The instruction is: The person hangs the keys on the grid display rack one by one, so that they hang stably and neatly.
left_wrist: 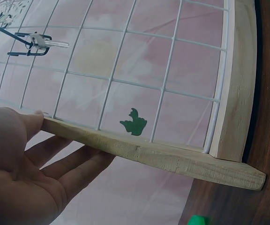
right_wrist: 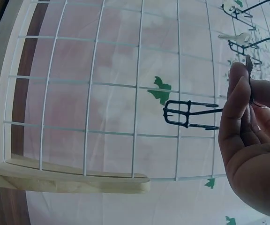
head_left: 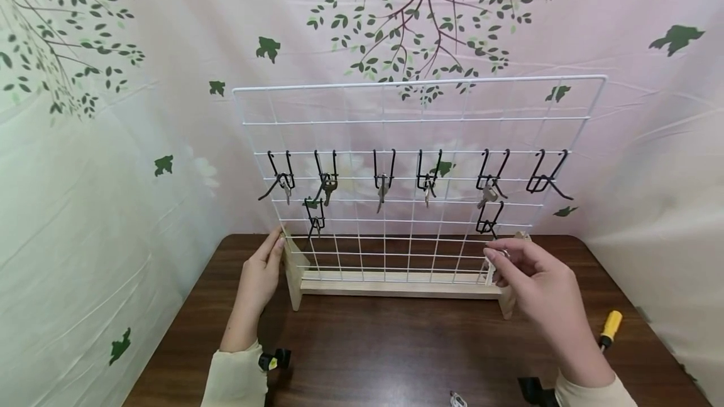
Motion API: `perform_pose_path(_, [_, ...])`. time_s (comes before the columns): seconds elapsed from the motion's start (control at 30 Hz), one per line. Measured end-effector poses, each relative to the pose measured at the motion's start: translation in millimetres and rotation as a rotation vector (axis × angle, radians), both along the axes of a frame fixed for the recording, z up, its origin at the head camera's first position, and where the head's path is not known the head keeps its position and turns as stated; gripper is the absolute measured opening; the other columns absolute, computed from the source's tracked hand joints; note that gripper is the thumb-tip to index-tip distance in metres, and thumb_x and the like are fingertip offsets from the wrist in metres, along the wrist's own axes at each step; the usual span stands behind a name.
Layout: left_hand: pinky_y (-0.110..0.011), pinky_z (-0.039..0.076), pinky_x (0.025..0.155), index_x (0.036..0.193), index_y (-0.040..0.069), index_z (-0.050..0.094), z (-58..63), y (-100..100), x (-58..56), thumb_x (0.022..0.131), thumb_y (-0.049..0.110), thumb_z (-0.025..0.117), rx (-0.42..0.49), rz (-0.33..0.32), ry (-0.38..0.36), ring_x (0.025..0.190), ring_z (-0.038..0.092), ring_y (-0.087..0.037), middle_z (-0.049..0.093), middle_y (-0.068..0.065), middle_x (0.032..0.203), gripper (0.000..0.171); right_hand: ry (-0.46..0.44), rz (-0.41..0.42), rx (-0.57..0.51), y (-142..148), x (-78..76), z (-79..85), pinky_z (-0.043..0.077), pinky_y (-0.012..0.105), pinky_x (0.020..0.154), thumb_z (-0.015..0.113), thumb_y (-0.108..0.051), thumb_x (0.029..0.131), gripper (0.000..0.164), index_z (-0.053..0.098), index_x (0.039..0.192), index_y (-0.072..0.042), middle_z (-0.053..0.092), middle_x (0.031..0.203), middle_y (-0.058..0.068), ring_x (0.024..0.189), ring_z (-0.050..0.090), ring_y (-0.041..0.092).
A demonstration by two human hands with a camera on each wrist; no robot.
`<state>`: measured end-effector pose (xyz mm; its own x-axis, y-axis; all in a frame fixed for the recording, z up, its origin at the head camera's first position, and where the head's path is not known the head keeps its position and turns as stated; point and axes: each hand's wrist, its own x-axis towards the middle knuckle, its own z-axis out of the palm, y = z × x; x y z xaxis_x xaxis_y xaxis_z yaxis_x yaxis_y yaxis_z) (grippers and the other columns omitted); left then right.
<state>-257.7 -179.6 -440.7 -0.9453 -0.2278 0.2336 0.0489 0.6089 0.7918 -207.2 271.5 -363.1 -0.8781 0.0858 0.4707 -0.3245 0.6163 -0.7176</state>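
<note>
A white wire grid rack (head_left: 384, 220) stands on a wooden base, with several black hooks (head_left: 547, 181) on it. My left hand (head_left: 264, 265) grips the rack's left wooden side piece (left_wrist: 125, 147), thumb on one side and fingers on the other. At the lower right, my right hand (head_left: 534, 275) pinches a small key (right_wrist: 249, 66), mostly hidden by the fingers. This hand is just in front of the lower right hook (right_wrist: 177, 114), which holds no key. Metal keys (head_left: 383, 188) hang from several hooks of the upper row and from the lower left hook (head_left: 315, 218). The far upper right hook has none.
A yellow-handled screwdriver (head_left: 610, 328) lies on the brown table (head_left: 384, 338) at the right. Near the front edge is a small silvery item (head_left: 457, 399), its kind unclear. Behind the rack hangs a leaf-patterned cloth (head_left: 186, 49).
</note>
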Motion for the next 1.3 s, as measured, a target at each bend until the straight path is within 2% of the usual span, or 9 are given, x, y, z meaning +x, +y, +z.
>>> perform_pose_path(0.23, [-0.068, 0.043, 0.120, 0.164, 0.026, 0.047, 1.4, 1.5, 1.0, 0.116, 0.044, 0.044, -0.002, 0.009, 0.001, 0.149, 0.051, -0.042, 0.050, -0.016, 0.163, 0.051, -0.063, 0.039, -0.036, 7.4, -18.7, -1.0, 0.050, 0.022, 0.052, 0.077, -0.022, 0.102, 0.017, 0.077, 0.117, -0.015, 0.070, 0.070, -0.010, 0.063, 0.067, 0.005])
perform_pose_path(0.43, [-0.067, 0.044, 0.119, 0.163, 0.026, 0.048, 2.3, 2.8, 0.1, 0.116, 0.043, 0.044, -0.003, 0.008, 0.020, 0.149, 0.052, -0.041, 0.051, -0.015, 0.162, 0.050, -0.079, 0.069, -0.050, 12.0, -26.5, -3.7, 0.054, 0.023, 0.055, 0.075, -0.022, 0.103, 0.021, 0.075, 0.123, -0.014, 0.073, 0.076, -0.012, 0.066, 0.069, 0.006])
perform_pose_path(0.63, [-0.067, 0.044, 0.120, 0.163, 0.025, 0.048, 2.7, 2.9, 0.3, 0.116, 0.042, 0.044, -0.004, 0.009, 0.026, 0.149, 0.052, -0.041, 0.051, -0.015, 0.162, 0.050, -0.067, 0.085, -0.065, 11.6, -33.6, -9.9, 0.056, 0.020, 0.061, 0.074, -0.019, 0.103, 0.024, 0.073, 0.126, -0.011, 0.073, 0.079, -0.011, 0.068, 0.069, 0.006])
perform_pose_path(0.83, [-0.068, 0.044, 0.119, 0.163, 0.027, 0.047, 2.5, 3.6, 1.6, 0.116, 0.044, 0.043, -0.003, 0.011, 0.010, 0.149, 0.052, -0.042, 0.051, -0.015, 0.163, 0.051, -0.009, 0.028, -0.040, 9.0, -42.0, -21.1, 0.054, 0.014, 0.061, 0.076, -0.017, 0.101, 0.037, 0.064, 0.135, -0.009, 0.076, 0.083, -0.005, 0.067, 0.070, -0.002])
perform_pose_path(0.93, [-0.068, 0.044, 0.118, 0.164, 0.028, 0.046, 2.1, 3.6, 1.8, 0.116, 0.044, 0.043, -0.004, 0.014, 0.008, 0.149, 0.052, -0.042, 0.051, -0.015, 0.163, 0.050, 0.006, 0.004, -0.078, 6.9, -44.9, -27.2, 0.053, 0.012, 0.062, 0.077, -0.016, 0.100, 0.041, 0.058, 0.135, -0.007, 0.078, 0.084, -0.013, 0.066, 0.069, -0.006])
perform_pose_path(1.1, [-0.067, 0.044, 0.120, 0.164, 0.027, 0.046, 1.2, 3.1, 1.2, 0.116, 0.044, 0.043, -0.001, 0.010, 0.009, 0.149, 0.051, -0.042, 0.050, -0.016, 0.163, 0.051, -0.018, 0.007, -0.199, 4.6, -50.1, -34.9, 0.055, 0.012, 0.063, 0.078, -0.013, 0.100, 0.036, 0.053, 0.124, -0.003, 0.073, 0.082, -0.028, 0.064, 0.069, -0.004])
perform_pose_path(1.3, [-0.067, 0.043, 0.120, 0.163, 0.027, 0.047, 0.2, 2.7, 0.3, 0.116, 0.044, 0.044, 0.005, 0.009, 0.017, 0.150, 0.051, -0.041, 0.051, -0.015, 0.163, 0.051, -0.083, -0.026, -0.238, 4.3, -53.4, -39.3, 0.054, 0.011, 0.065, 0.078, -0.020, 0.101, 0.033, 0.056, 0.122, -0.005, 0.070, 0.080, -0.030, 0.067, 0.068, -0.006])
